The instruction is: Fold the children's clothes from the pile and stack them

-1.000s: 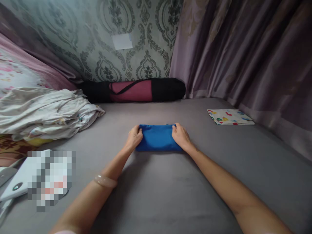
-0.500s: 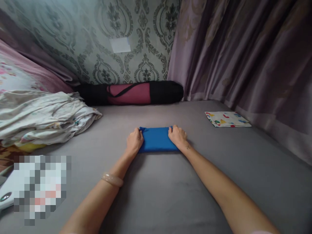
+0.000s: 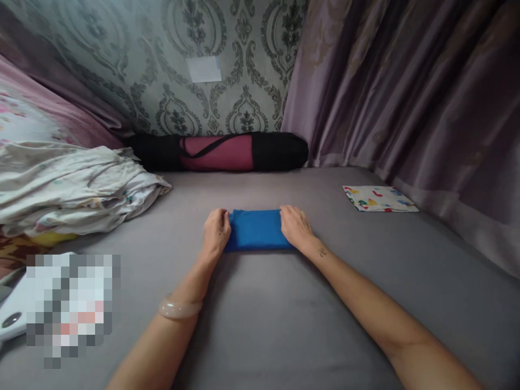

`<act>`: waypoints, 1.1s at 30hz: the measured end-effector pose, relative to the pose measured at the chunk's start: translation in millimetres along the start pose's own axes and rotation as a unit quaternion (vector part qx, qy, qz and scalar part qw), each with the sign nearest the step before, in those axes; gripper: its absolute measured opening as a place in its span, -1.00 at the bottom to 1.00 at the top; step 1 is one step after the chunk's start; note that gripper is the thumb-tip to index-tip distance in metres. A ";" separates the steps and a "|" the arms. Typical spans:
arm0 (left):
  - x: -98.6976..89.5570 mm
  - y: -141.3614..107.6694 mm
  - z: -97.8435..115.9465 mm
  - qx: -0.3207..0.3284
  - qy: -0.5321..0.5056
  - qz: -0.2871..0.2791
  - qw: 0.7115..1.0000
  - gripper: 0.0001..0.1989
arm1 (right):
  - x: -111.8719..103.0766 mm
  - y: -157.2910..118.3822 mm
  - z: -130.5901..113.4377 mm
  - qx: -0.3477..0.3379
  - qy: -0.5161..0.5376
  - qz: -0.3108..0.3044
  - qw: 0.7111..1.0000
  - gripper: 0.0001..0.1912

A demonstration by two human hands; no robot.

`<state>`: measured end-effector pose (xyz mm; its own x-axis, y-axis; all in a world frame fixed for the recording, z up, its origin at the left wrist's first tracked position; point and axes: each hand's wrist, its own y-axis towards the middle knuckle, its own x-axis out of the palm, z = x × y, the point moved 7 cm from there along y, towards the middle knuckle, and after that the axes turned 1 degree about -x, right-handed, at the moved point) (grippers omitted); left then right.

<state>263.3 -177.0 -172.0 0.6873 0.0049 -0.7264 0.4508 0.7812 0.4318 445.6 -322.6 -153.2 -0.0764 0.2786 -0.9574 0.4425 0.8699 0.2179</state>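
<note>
A blue cloth (image 3: 255,229), folded into a neat rectangle, lies on the grey sheet in front of me. My left hand (image 3: 216,230) is closed on its left edge, thumb and fingers pinching near the far corner. At the right edge, my right hand (image 3: 297,225) curls its fingers around the cloth's side, knuckles up. The cloth's two ends are partly hidden by my hands.
A black and maroon roll bag (image 3: 219,153) lies along the patterned wall. To the right is a folded white cloth with colourful prints (image 3: 379,199) by the curtain (image 3: 390,86). Crumpled pale fabric (image 3: 81,187) and a partly pixelated white object (image 3: 24,309) are at left.
My left hand has shifted slightly left along the cloth's edge. The right hand's fingers have changed position at the right side, with the thumb now out of sight. The view has tilted slightly.
</note>
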 end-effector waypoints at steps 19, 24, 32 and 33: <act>27.7 -12.4 8.2 0.016 0.197 -0.168 0.966 -0.56 | 56.5 9.6 -0.6 -0.049 0.005 -0.126 0.991 -0.28; 21.1 -7.2 -11.5 -0.037 0.171 -0.133 0.976 -0.61 | 41.3 7.4 -18.4 -0.043 0.010 -0.103 0.994 -0.31; 5.7 -0.3 -19.6 -0.087 0.098 -0.049 0.990 -0.65 | 49.6 10.2 -78.8 -0.130 0.035 -0.111 0.985 -0.35; 4.7 0.4 -19.8 -0.092 0.092 -0.044 0.991 -0.65 | 54.6 12.3 -79.0 -0.127 0.033 -0.117 0.984 -0.35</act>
<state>255.5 -164.3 -185.8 0.5266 0.0319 -0.8495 0.3819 0.8839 0.2699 376.3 -264.5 -187.8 -0.2118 0.0764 -0.9743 0.1695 0.9847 0.0403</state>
